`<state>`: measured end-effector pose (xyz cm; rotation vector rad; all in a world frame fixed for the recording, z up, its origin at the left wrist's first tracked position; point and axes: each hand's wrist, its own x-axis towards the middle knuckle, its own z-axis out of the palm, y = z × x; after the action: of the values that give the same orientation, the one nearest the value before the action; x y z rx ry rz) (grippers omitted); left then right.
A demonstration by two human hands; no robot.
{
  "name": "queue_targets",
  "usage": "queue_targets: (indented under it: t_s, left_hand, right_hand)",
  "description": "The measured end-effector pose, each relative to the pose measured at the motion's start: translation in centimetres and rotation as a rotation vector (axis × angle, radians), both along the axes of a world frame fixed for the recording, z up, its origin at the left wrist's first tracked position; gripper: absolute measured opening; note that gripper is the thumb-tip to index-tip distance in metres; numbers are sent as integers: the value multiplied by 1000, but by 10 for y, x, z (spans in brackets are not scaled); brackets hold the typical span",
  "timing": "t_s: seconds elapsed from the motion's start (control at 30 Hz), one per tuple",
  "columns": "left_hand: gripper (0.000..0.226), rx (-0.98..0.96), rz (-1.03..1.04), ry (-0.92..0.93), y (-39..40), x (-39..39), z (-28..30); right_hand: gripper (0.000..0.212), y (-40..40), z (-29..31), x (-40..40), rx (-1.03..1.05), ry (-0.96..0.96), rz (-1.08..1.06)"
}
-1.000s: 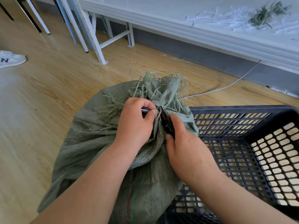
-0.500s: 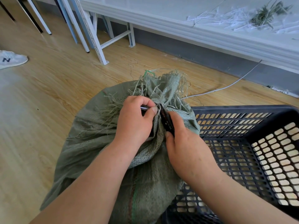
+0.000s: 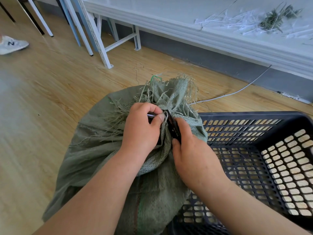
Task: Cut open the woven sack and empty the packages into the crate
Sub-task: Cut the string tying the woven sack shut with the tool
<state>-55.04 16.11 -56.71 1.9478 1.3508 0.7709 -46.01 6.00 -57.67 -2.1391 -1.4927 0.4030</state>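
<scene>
A bulging grey-green woven sack (image 3: 94,150) stands on the wooden floor, its frayed, bunched neck (image 3: 176,92) pointing away from me. My left hand (image 3: 142,129) pinches the tie at the neck between thumb and forefinger. My right hand (image 3: 193,155) grips a black cutter (image 3: 173,128) whose tip is pressed against the neck beside my left thumb. A black perforated plastic crate (image 3: 254,150) sits right of the sack, touching it, with no packages visible inside. The sack's contents are hidden.
A white low platform (image 3: 186,22) with shredded strips and green fibres runs along the back. White metal frame legs (image 3: 94,39) stand at the back left. A grey cable (image 3: 237,92) lies on the floor. A sneaker (image 3: 11,44) is at the far left.
Both hands have stayed at the sack's neck with only slight shifts; the cutter remains pressed at the tie. The sack is still shut.
</scene>
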Motion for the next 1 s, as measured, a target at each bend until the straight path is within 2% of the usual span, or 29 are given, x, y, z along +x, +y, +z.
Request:
queue_targets:
  t_s: [1.0]
  left_hand:
    - [9, 28, 39, -33, 4, -1, -1]
  right_hand:
    - [51, 4, -2, -4, -11, -31, -4]
